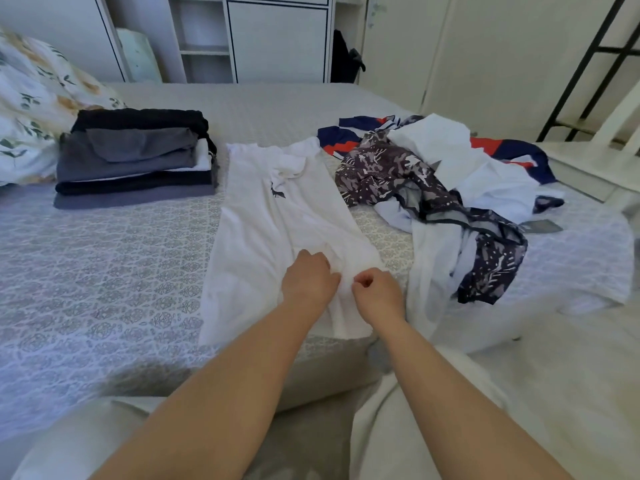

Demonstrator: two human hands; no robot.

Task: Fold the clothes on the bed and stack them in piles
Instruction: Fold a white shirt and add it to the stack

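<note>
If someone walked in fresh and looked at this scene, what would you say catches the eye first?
First, the white shirt spread lengthwise in the middle of the bed, with the left hand and right hand gripping its near part. Then the jumbled heap of unfolded clothes to the right, and the neat dark folded stack at the far left by the floral pillow.

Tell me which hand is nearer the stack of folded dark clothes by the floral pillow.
Left. The left hand grips the white shirt, on the side toward the folded dark stack. The right hand pinches the shirt farther away, toward the unfolded pile.
</note>
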